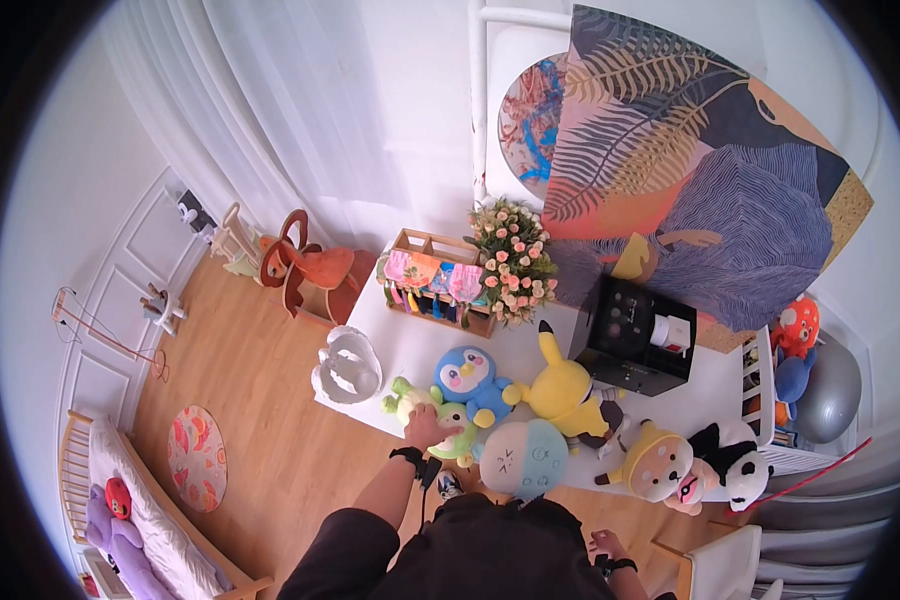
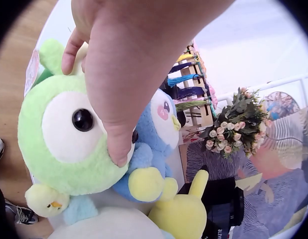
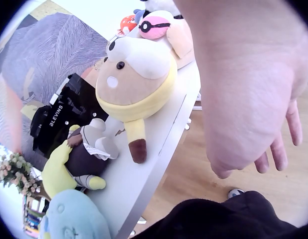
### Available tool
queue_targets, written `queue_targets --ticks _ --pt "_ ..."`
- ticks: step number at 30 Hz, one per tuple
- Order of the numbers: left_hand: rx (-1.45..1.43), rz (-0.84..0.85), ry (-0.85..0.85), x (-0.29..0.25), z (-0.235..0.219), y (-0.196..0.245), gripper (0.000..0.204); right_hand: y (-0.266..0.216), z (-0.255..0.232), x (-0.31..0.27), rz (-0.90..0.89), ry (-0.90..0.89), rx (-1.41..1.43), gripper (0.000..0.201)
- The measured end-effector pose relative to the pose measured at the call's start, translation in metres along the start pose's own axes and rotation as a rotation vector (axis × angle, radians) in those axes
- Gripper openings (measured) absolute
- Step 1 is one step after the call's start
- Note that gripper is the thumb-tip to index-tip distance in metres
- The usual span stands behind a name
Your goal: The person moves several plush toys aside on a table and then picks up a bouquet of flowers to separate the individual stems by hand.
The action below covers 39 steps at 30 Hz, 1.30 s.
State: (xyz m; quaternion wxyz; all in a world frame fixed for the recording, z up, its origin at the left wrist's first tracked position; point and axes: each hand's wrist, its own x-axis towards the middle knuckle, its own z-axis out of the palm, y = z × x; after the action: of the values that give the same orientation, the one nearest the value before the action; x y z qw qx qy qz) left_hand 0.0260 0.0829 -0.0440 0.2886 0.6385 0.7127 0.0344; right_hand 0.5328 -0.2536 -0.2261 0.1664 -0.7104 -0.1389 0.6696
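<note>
My left hand [image 1: 427, 428] [image 2: 126, 74] grips the head of a green plush [image 1: 457, 432] [image 2: 69, 172] with a white face and a dark round eye, thumb on one side, fingers on the other; some fingertips are hidden. Against it sit a blue penguin plush [image 1: 465, 370] [image 2: 161, 127] and a pale teal-and-white plush [image 1: 540, 455] [image 3: 77, 219]. Off the table's edge, my right hand [image 1: 607, 546] [image 3: 253, 104] hangs with loose fingers, holding nothing, beside the yellow-hooded plush [image 1: 660, 452] [image 3: 131, 74].
A yellow plush [image 1: 560, 395] and black box [image 1: 638, 340] stand on the white table [image 1: 390, 345]. Behind are a wooden rack [image 1: 420, 240] and flowers [image 1: 515, 260]. A white basket-like object [image 1: 322, 382] is at the left, a panda plush [image 1: 745, 470] at the right.
</note>
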Motion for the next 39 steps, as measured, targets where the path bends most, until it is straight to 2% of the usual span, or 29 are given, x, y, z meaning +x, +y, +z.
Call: queue_targets --ticks 4,6,9,12,15,24,27,36,37,39 --pt "-0.002 0.019 0.044 -0.001 0.002 -0.001 0.078 -0.003 0.003 -0.005 -0.007 -0.011 -0.006 0.019" --pt "0.004 0.013 0.046 -0.001 0.001 0.000 0.078 -0.026 0.018 -0.032 -0.012 0.126 -0.096 0.027" --pt "0.018 0.013 0.039 0.000 0.002 -0.001 0.078 -0.033 0.021 -0.038 -0.010 0.115 -0.118 0.034" --pt "0.014 0.008 0.024 0.000 0.001 0.000 0.078 -0.023 0.016 -0.025 -0.015 0.090 -0.096 0.036" --pt "0.007 0.005 0.023 0.000 0.000 0.001 0.078 -0.037 0.024 -0.041 -0.009 0.130 -0.123 0.036" --pt "0.010 0.004 0.027 0.000 -0.001 0.001 0.079 -0.041 0.026 -0.046 -0.018 0.117 -0.130 0.034" --pt "0.007 0.010 0.037 0.000 0.001 0.000 0.079 -0.026 0.017 -0.028 -0.037 0.054 -0.145 0.030" --pt "-0.001 0.022 0.045 0.003 0.004 -0.003 0.078 -0.027 0.019 -0.029 -0.019 0.067 -0.116 0.028" --pt "-0.001 0.022 0.045 0.003 0.003 -0.003 0.078 -0.011 0.008 -0.010 -0.019 0.067 -0.116 0.028" --pt "0.001 0.010 0.031 0.001 0.000 0.000 0.079 0.035 -0.020 0.043 0.037 -0.124 0.083 0.027"
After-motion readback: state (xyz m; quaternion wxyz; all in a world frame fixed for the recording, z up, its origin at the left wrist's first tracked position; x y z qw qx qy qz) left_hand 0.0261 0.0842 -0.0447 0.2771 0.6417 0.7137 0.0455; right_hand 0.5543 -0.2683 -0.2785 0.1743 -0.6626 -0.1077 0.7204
